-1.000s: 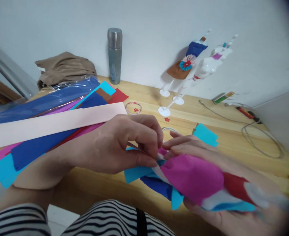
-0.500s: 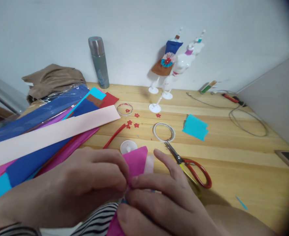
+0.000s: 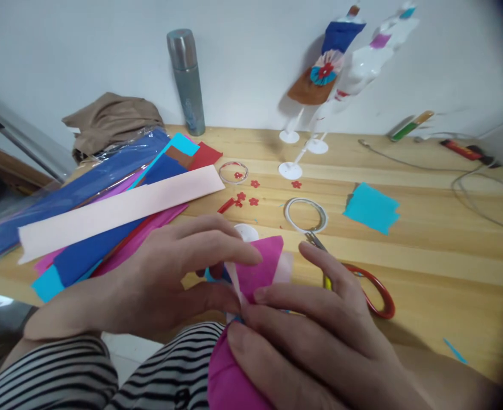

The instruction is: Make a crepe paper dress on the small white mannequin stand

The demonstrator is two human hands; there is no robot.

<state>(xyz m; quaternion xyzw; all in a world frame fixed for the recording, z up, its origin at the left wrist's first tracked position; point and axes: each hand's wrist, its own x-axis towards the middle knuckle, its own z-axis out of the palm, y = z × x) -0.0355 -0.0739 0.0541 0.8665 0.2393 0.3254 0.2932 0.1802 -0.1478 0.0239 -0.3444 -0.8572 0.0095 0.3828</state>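
Note:
A magenta sheet of crepe-like paper (image 3: 260, 262) lies between my hands, gathered at its waist, with pale pink paper (image 3: 283, 269) showing at its edge. My right hand (image 3: 302, 336) pinches it at the gathered part, index finger raised. My left hand (image 3: 170, 273) is open, thumb touching near the gather and fingers spread around the upper left side. Bits of blue and white show behind the paper, mostly hidden. A white round base (image 3: 246, 232) shows just beyond; whether it joins the held piece, I cannot tell. Red-handled scissors (image 3: 379, 293) lie partly behind my right hand.
Coloured paper strips (image 3: 118, 210) lie at left beside brown cloth (image 3: 114, 122). A flask (image 3: 187, 85) and white figures on stands (image 3: 362, 68) stand by the wall. Several red flowers (image 3: 254, 201), a tape roll (image 3: 306, 215), cyan paper (image 3: 373, 208) and a cable (image 3: 405, 162) lie around.
My left hand's fingers have opened away from the gathered paper, where they were closed before. My right hand keeps its pinch. The view has shifted, so the table's things sit higher and further right.

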